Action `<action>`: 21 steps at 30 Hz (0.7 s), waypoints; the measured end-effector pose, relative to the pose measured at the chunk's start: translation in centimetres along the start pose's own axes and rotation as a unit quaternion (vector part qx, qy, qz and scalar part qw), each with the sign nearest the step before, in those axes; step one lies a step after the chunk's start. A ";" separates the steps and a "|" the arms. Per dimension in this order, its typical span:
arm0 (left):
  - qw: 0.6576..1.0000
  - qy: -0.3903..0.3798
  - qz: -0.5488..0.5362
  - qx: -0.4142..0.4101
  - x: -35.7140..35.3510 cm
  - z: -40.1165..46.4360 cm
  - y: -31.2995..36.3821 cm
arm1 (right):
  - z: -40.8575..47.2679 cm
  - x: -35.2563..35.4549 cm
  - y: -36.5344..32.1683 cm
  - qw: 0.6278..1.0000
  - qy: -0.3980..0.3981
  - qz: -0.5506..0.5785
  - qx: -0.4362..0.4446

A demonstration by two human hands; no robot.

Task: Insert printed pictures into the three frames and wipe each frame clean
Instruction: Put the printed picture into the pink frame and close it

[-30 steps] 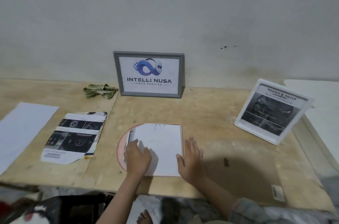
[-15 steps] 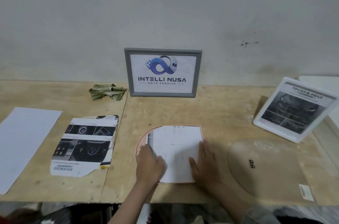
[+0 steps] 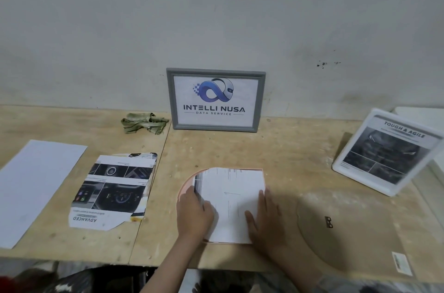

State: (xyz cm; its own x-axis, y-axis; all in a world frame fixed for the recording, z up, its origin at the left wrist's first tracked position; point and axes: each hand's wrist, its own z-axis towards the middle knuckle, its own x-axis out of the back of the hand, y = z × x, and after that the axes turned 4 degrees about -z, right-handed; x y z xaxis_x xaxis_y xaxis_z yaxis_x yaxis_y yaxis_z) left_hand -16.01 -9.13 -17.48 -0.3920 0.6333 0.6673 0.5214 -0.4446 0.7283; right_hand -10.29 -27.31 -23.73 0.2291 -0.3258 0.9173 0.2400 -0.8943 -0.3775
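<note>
Both hands rest on a white print (image 3: 231, 204) that lies face down on a pink frame (image 3: 186, 187) near the front edge of the table (image 3: 283, 158). The left hand (image 3: 193, 214) is curled, fingertips on the print's left edge where a dark strip shows; whether it pinches the sheet or only presses it I cannot tell. The right hand (image 3: 265, 220) lies flat and open, palm down on the print's right side, gripping nothing.

A grey frame (image 3: 215, 100) with a logo print leans upright against the wall behind. A white frame (image 3: 386, 152) holding a dark print stands tilted at the right. The brown backing board (image 3: 348, 230) lies flat just right of the right hand. Left of the pink frame lie a car print (image 3: 115, 190) and a blank sheet (image 3: 36, 187); a green cloth (image 3: 144, 122) sits crumpled beside the grey frame.
</note>
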 end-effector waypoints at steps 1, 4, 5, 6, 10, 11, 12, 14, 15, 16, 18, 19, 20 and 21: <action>0.999 0.015 -0.032 0.005 -0.1 0.1 0.0 | 0.1 -0.1 0.1 1.000 -0.002 0.006 -0.001; 0.992 0.037 -0.117 0.023 0.0 -0.3 0.5 | 0.2 -0.1 0.5 1.000 0.003 0.014 0.018; 0.989 0.038 -0.140 0.027 0.2 -0.5 0.6 | 0.2 0.0 0.6 1.000 0.002 0.014 0.027; 0.986 0.040 -0.158 0.034 0.5 -0.8 0.8 | 0.2 0.2 0.6 0.999 -0.001 0.021 0.037; 0.975 0.079 -0.201 0.054 1.4 -0.8 0.4 | 0.2 2.1 -0.4 0.989 0.015 0.135 0.051; 0.971 0.091 -0.212 0.063 1.8 -0.7 0.2 | 0.3 2.6 -1.1 0.984 0.035 0.163 0.064; 0.967 0.101 -0.222 0.072 2.3 -0.6 -0.2 | 0.5 3.2 -1.8 0.979 0.049 0.184 0.072; 0.959 0.120 -0.241 0.089 3.3 -0.5 -0.8 | 0.9 3.9 -3.8 0.972 0.061 0.215 0.069; 0.955 0.128 -0.247 0.098 3.9 -0.4 -1.2 | 1.2 4.1 -5.0 0.969 0.065 0.226 0.072; 0.951 0.138 -0.252 0.110 4.5 -0.4 -1.5 | 1.5 4.0 -6.1 0.966 0.075 0.234 0.085; 0.940 0.174 -0.260 0.136 6.2 -0.1 -2.5 | 2.3 3.1 -8.8 0.956 0.093 0.248 0.126; 0.934 0.190 -0.265 0.146 7.1 0.1 -3.0 | 2.7 3.0 -10.4 0.953 0.073 0.264 0.131; 0.928 0.204 -0.271 0.155 7.9 0.2 -3.5 | 3.1 2.8 -11.8 0.951 0.047 0.274 0.136; 0.919 0.223 -0.280 0.165 9.1 0.5 -4.4 | 3.5 2.5 -13.8 0.949 0.023 0.279 0.145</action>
State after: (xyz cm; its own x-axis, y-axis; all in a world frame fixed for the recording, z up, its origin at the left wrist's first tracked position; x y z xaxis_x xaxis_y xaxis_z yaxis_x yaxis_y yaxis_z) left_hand -21.47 -1.10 -14.68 -0.9018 0.3497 0.2539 0.3166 0.1349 0.9389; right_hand -9.76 -14.73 -16.71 0.3562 -0.7426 0.5672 0.3456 -0.4592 -0.8183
